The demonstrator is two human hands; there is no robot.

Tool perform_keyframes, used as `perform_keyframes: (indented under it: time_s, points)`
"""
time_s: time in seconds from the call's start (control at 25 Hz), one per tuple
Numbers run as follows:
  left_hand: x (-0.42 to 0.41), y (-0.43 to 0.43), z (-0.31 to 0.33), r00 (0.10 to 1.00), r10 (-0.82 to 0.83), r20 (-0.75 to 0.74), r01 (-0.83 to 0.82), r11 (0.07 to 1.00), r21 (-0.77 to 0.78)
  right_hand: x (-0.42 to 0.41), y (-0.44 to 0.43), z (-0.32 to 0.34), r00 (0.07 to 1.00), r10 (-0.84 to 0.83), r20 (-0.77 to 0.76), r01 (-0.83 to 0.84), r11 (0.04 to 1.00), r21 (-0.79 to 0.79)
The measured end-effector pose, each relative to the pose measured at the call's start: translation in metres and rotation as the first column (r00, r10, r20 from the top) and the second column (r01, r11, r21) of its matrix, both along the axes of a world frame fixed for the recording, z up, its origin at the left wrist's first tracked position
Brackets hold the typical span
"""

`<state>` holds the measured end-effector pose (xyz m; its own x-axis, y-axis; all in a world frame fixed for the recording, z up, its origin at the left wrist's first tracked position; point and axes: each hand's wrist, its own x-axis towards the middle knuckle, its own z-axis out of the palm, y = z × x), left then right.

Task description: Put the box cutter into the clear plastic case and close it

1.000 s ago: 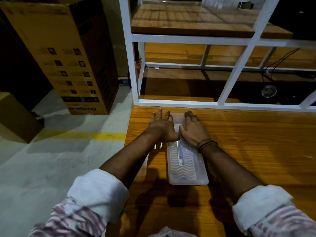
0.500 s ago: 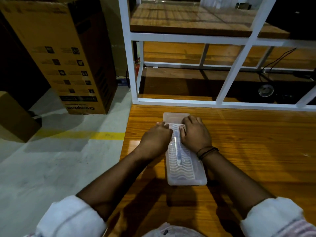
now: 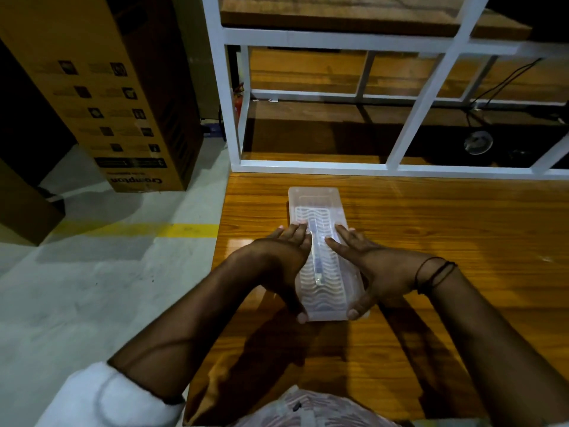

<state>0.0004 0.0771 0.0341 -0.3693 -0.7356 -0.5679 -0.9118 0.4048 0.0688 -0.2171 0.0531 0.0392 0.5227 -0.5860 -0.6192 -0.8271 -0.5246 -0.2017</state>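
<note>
Fingers first: the left hand (image 3: 278, 260) has its fingers (image 3: 297, 231) stretched flat across the lid of the clear plastic case (image 3: 323, 257), thumb hooked around the near corner. The right hand (image 3: 374, 269) mirrors it, fingers (image 3: 340, 238) splayed on the lid, thumb tip at the other near corner. So both are spread out and gripping the case from its two sides, not balled up. How hard they press, can't tell.

The box cutter (image 3: 317, 257) is inside the case, showing through the wavy ribbed lid as a pale strip running lengthwise down the middle. Details on it are pretty much mush through the plastic. The lid looks down flat, though whether it's actually latched is hard to make out, and the palms cover both long edges.

The case lies on the wooden tabletop (image 3: 446, 241), near its left edge. There's a dark cord band (image 3: 431, 274) on the right wrist. Further back sits a white metal frame (image 3: 400, 169), and off left on the floor a cardboard box (image 3: 101, 97).
</note>
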Motion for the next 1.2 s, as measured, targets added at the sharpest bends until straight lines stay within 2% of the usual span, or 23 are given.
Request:
perform_keyframes:
  time_s: [0.12, 0.32, 0.6, 0.68, 0.8, 0.88, 0.96, 1.04, 1.2]
  points:
    - [0.003, -0.009, 0.001, 1.000, 0.005, 0.012, -0.005, 1.000, 0.007, 0.005, -0.010, -0.004, 1.000, -0.011, 0.016, 0.011, 1.000, 0.020]
    - [-0.003, -0.014, 0.003, 0.999, 0.016, 0.047, -0.017, 1.000, 0.022, 0.015, -0.011, -0.003, 1.000, -0.019, -0.009, 0.018, 0.999, -0.039]
    - [-0.006, -0.010, 0.010, 0.999, 0.004, 0.046, -0.003, 1.000, -0.017, 0.025, -0.013, 0.011, 0.993, 0.027, -0.114, -0.041, 0.991, -0.127]
    - [-0.005, -0.008, 0.013, 1.000, -0.003, 0.001, 0.003, 0.999, -0.036, 0.028, -0.013, 0.011, 0.999, -0.039, -0.006, 0.037, 0.975, -0.217]
    - [-0.007, -0.009, 0.013, 0.992, 0.067, -0.110, -0.080, 0.990, -0.120, 0.044, -0.015, -0.005, 0.969, -0.145, 0.198, 0.218, 0.877, -0.427]
    - [-0.010, -0.012, 0.004, 0.965, 0.164, -0.202, -0.204, 0.959, -0.195, 0.059, -0.011, -0.027, 0.931, -0.203, 0.302, 0.329, 0.823, -0.463]
    - [-0.012, -0.010, -0.005, 0.943, 0.239, -0.233, -0.295, 0.923, -0.246, 0.071, -0.004, -0.047, 0.906, -0.210, 0.367, 0.380, 0.786, -0.488]
    - [-0.015, -0.003, -0.012, 0.921, 0.273, -0.279, -0.345, 0.905, -0.251, 0.072, -0.002, -0.059, 0.902, -0.194, 0.385, 0.393, 0.736, -0.551]
    - [-0.020, 0.002, -0.016, 0.924, 0.289, -0.250, -0.351, 0.902, -0.253, 0.071, -0.005, -0.066, 0.928, -0.225, 0.296, 0.356, 0.771, -0.529]
